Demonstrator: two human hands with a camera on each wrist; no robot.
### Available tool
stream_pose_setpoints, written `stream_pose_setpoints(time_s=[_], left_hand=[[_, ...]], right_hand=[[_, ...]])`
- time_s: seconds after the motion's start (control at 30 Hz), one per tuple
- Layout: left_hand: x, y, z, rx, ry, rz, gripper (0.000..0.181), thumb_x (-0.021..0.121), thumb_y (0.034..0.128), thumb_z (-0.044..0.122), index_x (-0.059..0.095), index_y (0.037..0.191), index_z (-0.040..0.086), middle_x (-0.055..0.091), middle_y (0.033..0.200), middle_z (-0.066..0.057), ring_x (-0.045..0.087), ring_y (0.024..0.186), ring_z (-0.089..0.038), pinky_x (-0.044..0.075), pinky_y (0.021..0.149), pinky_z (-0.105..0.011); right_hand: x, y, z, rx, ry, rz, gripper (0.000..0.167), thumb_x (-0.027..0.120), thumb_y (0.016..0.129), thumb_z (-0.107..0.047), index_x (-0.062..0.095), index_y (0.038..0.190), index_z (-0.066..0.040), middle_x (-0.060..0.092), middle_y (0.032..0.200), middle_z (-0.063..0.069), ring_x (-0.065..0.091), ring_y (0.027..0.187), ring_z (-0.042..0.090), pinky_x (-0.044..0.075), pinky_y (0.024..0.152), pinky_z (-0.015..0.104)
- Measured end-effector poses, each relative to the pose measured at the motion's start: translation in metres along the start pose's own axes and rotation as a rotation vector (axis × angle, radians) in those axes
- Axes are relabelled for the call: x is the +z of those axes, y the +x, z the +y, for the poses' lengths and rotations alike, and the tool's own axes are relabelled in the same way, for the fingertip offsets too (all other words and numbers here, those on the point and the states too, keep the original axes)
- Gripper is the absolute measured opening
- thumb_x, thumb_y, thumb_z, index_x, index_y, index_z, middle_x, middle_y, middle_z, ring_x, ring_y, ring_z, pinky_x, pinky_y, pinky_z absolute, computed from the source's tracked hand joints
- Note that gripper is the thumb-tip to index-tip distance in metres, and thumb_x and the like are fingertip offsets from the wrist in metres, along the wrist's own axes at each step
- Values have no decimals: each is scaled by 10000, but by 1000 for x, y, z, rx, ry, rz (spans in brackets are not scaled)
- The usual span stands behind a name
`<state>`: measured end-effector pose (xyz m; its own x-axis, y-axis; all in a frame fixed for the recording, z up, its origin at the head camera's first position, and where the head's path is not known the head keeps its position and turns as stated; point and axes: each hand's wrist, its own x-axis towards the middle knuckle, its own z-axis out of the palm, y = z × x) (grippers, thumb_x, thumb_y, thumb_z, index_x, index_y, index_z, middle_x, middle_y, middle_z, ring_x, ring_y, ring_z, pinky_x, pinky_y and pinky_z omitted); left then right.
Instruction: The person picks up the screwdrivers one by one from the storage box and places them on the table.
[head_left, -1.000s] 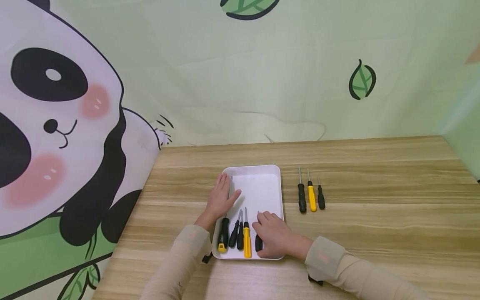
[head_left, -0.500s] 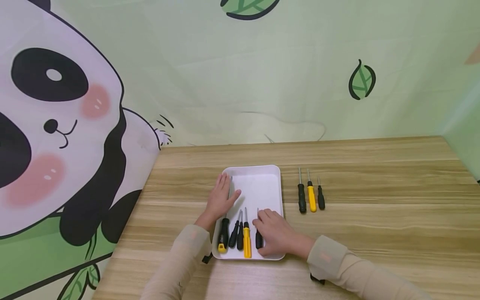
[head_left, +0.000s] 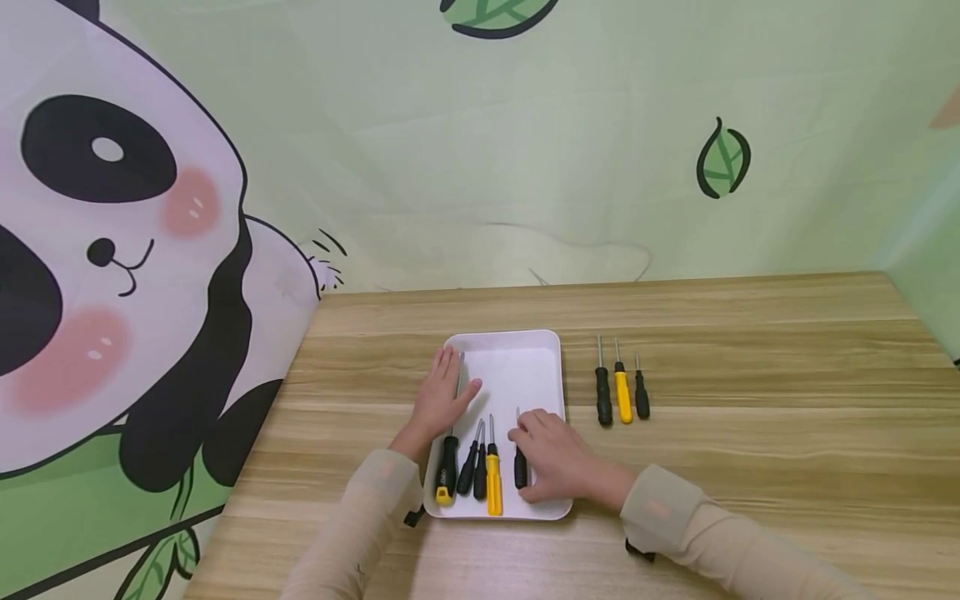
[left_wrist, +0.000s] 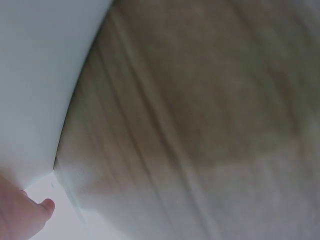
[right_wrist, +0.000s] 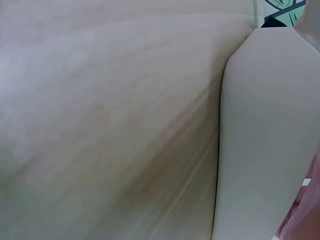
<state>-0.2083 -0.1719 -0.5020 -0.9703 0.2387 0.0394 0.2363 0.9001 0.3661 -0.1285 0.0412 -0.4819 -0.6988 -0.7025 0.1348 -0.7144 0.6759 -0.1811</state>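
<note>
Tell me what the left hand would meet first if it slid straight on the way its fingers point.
Probably the far left corner of the white tray; the left hand may already touch that rim, depth being unclear. Beyond lies wooden tabletop.

We are seeing a blurred wood-grain tabletop (right_wrist: pixel 110 125) filling most of the right wrist view, its streaks running on a slant. To the right, the smooth, pale side of a tray (right_wrist: pixel 265 135) is standing against it, a thin dark line edging the two. Low at the right border, we are catching only part of the right hand (right_wrist: pixel 305 222), its grip hidden. Up in the top right corner, a green print (right_wrist: pixel 287 6) is peeking in above a dark patch (right_wrist: pixel 274 22).
</note>
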Motion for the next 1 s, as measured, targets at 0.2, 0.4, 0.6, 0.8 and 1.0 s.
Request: stream_pose_setpoints(time_s=[0.2, 0.4, 0.6, 0.8, 1.0], left_hand=[[0, 0, 0, 3, -3, -8, 715, 367, 910, 463, 173, 1391, -29, 89, 1479, -160, 56, 1372, -284, 157, 1093, -446], [-2, 0, 1, 2, 6, -13, 715, 364, 910, 467, 178, 1390, -28, 91, 1478, -162, 78, 1367, -303, 158, 1093, -446], [-2, 0, 1, -11, 5, -24, 720, 363, 907, 478, 177, 1393, -20, 83, 1481, -150, 62, 1371, -288, 150, 1096, -440], [-2, 0, 1, -4, -2, -18, 717, 362, 909, 473, 183, 1390, -27, 95, 1479, -159, 63, 1372, -283, 155, 1095, -439], [-2, 0, 0, -4, -1, -25, 720, 359, 909, 477, 173, 1393, -23, 88, 1480, -158, 51, 1373, -279, 148, 1097, -438]], right_hand=[[-2, -1, 3, 21, 8, -21, 685, 677, 608, -525, 557, 1105, -70, 484, 1042, 52, 417, 960, 183, 391, 867, 327], [-6, -1, 7, 40, 4, -34, 691, 673, 618, -527, 552, 1124, -72, 488, 1070, 61, 415, 981, 188, 391, 899, 334], [-10, 0, 12, 50, -8, -33, 702, 675, 621, -535, 551, 1131, -69, 494, 1078, 67, 415, 986, 188, 389, 909, 328], [-12, -1, 15, 50, -4, -1, 699, 690, 610, -518, 556, 1118, -57, 494, 1046, 69, 417, 951, 176, 405, 868, 308], [-16, -1, 18, 92, 18, -9, 698, 699, 615, -512, 551, 1129, -65, 483, 1050, 67, 410, 953, 174, 407, 858, 309]])
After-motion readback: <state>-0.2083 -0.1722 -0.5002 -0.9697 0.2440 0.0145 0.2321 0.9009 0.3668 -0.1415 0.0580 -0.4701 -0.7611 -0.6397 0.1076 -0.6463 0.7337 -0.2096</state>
